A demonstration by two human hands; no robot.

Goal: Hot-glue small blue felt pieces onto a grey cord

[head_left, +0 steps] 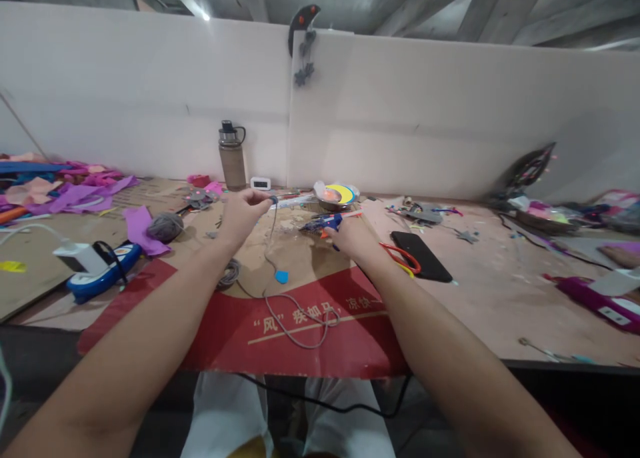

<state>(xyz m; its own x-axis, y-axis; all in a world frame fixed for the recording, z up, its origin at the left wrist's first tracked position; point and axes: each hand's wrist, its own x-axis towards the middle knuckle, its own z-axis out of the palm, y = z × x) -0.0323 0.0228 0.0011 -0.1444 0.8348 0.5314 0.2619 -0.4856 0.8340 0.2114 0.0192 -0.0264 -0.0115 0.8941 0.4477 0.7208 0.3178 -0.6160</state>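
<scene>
My left hand [245, 213] is raised over the table with thumb and forefinger pinched on a small dark grey piece [273, 200]. Grey cord [271, 238] hangs below it towards a small blue piece [281, 277] on the cardboard. To the right, my right hand [354, 237] is wrapped round a blue glue gun [325, 223] with an orange trigger; its tip points left, and my fingers partly hide the grip. Partly behind my left wrist lies a coil of grey cord [230, 273], and a loose strand runs over the red printed cardboard [200, 338].
A bottle [233, 158], a small white clock [261, 184] and a bowl [334, 203] stand along the back panel. Right of my right hand lie red-handled scissors [405, 258] and a black phone [421, 255]. Leftward are a yarn ball [166, 227], felt scraps [90, 195] and a blue power strip [103, 275].
</scene>
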